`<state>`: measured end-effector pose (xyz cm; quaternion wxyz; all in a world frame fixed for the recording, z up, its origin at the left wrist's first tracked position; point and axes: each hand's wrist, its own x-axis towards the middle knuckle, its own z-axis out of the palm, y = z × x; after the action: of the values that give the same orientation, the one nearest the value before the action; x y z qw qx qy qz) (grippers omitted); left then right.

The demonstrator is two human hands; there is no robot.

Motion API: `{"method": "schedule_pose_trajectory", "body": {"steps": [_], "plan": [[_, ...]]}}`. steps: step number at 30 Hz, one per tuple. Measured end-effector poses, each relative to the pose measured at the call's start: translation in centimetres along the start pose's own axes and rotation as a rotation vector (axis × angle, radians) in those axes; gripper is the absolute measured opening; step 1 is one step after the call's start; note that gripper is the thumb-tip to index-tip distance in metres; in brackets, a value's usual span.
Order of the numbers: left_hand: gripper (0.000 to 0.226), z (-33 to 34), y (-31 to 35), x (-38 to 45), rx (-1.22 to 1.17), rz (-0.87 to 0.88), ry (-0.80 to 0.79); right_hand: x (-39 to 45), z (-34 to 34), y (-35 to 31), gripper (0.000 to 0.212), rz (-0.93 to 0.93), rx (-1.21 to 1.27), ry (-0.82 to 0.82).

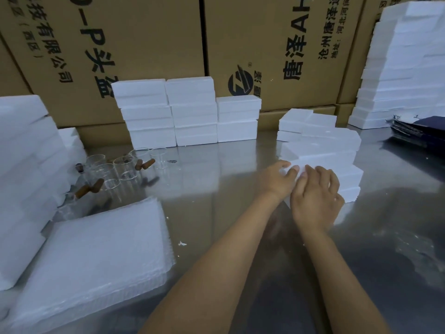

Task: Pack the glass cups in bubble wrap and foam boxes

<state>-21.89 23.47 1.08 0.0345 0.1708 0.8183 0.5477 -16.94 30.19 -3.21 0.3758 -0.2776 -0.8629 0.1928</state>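
Observation:
Several clear glass cups [125, 167] with brown wooden handles stand in a cluster at the left middle of the steel table [216, 179]. A stack of bubble wrap sheets [96, 256] lies at the front left. Right of centre, a white foam box [346, 179] sits on the table in front of a loose pile of foam boxes [320, 141]. My left hand [277, 179] holds the box's near left corner, fingers curled over its edge. Laid over the box's top, my right hand [315, 196] has its fingers bent on the foam.
Closed foam boxes [187, 112] are stacked at the back centre against large cardboard cartons [144, 39]. More foam stacks rise at the far left [24, 165] and back right [404, 63]. Dark flat sheets [419, 128] lie at the right edge. Foam crumbs dot the table.

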Motion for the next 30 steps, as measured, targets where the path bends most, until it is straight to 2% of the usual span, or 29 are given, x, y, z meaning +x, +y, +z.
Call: {"method": "schedule_pose_trajectory", "body": {"steps": [5, 9, 11, 15, 18, 21, 26, 30], "plan": [[0.034, -3.9, -2.0, -2.6, -0.029, 0.005, 0.041, -0.8, -0.2, -1.0, 0.065, -0.051, -0.06, -0.008], [0.029, -8.2, -4.4, -4.6, 0.012, 0.021, 0.134, -3.0, -0.5, -3.6, 0.049, -0.289, 0.006, 0.005], [0.03, -10.7, -5.6, -5.6, 0.051, 0.042, 0.21, -4.9, -0.2, -5.6, 0.044, -0.421, 0.063, -0.057], [0.029, -16.0, -8.5, -6.5, 0.083, 0.039, 0.317, -8.0, 1.4, -9.4, 0.042, -0.608, 0.136, -0.315], [0.027, -19.1, -10.1, -6.0, 0.057, 0.008, 0.374, -9.2, 3.7, -11.9, 0.041, -0.571, 0.229, -0.508], [0.027, -21.3, -10.8, -4.2, 0.013, -0.027, 0.412, -8.8, 6.2, -14.6, 0.038, -0.412, 0.364, -0.615], [0.025, -25.4, -9.5, 2.0, -0.035, -0.064, 0.462, -2.4, 9.2, -19.0, 0.043, -0.335, 0.372, -0.631], [0.047, -30.8, -8.2, 9.7, -0.012, -0.111, 0.545, 5.5, 11.7, -21.7, 0.047, -0.365, 0.365, -0.606]]}}
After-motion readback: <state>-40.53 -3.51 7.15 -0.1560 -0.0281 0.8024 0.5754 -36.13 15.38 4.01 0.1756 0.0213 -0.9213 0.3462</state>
